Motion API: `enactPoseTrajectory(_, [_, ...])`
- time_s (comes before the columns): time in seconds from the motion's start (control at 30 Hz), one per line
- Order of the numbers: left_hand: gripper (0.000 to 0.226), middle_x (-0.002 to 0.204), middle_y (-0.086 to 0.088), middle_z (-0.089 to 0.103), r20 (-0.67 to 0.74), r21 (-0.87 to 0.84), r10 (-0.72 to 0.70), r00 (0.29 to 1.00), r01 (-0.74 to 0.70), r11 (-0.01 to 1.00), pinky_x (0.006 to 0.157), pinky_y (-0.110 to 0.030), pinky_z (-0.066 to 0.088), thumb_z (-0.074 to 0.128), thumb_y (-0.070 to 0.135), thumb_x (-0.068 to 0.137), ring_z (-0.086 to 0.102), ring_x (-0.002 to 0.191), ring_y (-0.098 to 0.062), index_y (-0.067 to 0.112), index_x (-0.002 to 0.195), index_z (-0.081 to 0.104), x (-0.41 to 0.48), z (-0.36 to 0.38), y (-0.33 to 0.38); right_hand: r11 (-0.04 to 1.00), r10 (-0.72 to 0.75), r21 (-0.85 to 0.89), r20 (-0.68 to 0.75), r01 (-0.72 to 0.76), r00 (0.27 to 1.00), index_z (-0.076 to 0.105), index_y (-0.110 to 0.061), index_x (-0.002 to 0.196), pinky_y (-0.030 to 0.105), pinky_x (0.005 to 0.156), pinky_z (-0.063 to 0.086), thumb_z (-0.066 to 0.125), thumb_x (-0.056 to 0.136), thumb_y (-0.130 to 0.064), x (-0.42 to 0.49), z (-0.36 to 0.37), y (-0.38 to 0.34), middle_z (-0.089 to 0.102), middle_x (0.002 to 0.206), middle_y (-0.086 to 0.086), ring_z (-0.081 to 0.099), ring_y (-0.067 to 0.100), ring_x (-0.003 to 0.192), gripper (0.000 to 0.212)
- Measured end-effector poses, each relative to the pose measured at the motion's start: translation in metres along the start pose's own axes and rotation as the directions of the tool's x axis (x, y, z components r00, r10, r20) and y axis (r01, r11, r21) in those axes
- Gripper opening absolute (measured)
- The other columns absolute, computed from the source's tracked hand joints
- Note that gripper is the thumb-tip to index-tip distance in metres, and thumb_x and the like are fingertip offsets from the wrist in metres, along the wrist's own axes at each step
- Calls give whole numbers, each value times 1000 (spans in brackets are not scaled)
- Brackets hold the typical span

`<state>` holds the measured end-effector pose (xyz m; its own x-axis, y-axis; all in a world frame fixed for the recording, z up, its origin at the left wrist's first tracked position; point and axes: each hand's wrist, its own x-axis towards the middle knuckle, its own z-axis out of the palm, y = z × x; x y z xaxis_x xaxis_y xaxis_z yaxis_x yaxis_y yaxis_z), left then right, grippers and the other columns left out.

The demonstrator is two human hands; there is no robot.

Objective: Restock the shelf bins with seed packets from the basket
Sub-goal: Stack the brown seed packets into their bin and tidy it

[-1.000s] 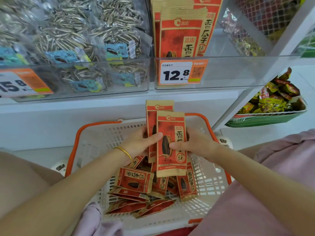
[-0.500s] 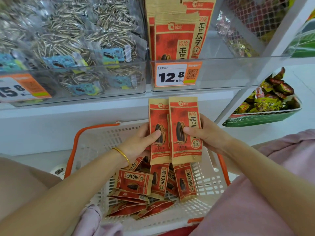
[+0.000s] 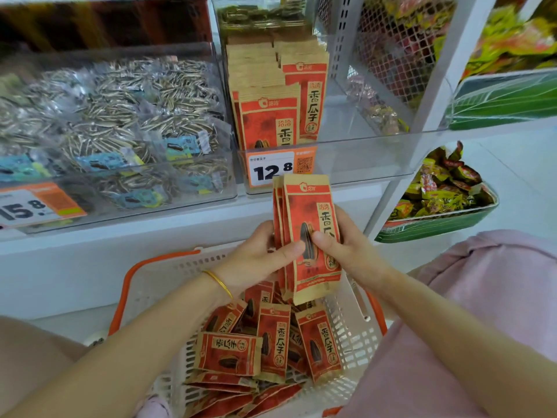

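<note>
You hold a small upright stack of seed packets [image 3: 310, 212] with both hands, above the basket [image 3: 156, 285] and just below the front of the shelf bin [image 3: 361, 164]. Your left hand [image 3: 259, 254] grips the stack's left edge, thumb laid across the front packet. Your right hand [image 3: 346, 248] grips the right edge, thumb on the front face and fingers [image 3: 342, 220] curled behind. The thumb tips nearly meet at the printed seed. The stack's top corner overlaps the 12.8 price tag [image 3: 271, 170] on the bin front. Matching packets [image 3: 271, 122] stand in rows at the bin's left end. Loose packets [image 3: 272, 339] lie heaped in the basket, some flat, some leaning. A gold bangle [image 3: 218, 280] sits on your left wrist. The neighbouring bin [image 3: 135, 116] to the left holds clear bags of striped seeds.
</note>
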<state>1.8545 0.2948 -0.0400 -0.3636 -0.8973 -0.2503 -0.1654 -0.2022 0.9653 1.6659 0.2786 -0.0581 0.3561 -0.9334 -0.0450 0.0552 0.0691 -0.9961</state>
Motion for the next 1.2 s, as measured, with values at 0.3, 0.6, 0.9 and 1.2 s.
enactPoseTrajectory(0.3, [35,107,12,61,135,276,291,947,-318,907,71,-13,51,64,21,87,61,95,3,25,118,48,39,3,102,997,-32,66,64,28,997,56,-14,121,38,81,57,81,69,-27,15,-42,-88,69,111,10,68,28,97,59])
enactPoseTrajectory(0.6, [24,103,-11,61,-146,967,713,686,-55,250,89,-42,45,48,14,89,54,101,-29,8,108,62,79,-52,177,985,12,-171,-83,-26,996,58,-19,116,44,87,52,63,88,-20,116,-79,-165,70,101,1,67,18,92,29])
enactPoseTrajectory(0.9, [58,155,-10,22,-154,961,333,930,63,270,116,-28,11,20,34,95,16,143,-19,6,145,28,92,-69,174,516,-154,-850,-215,-107,964,42,-17,124,44,95,44,80,69,-40,164,-60,-126,54,118,9,51,28,113,71])
enactPoseTrajectory(1.2, [51,156,-11,18,-127,966,298,946,50,253,117,-28,10,24,24,99,14,144,-20,6,147,23,96,-69,176,800,6,-581,-246,-152,969,33,-16,130,48,92,50,81,69,-8,170,-50,-124,58,122,5,55,24,115,78])
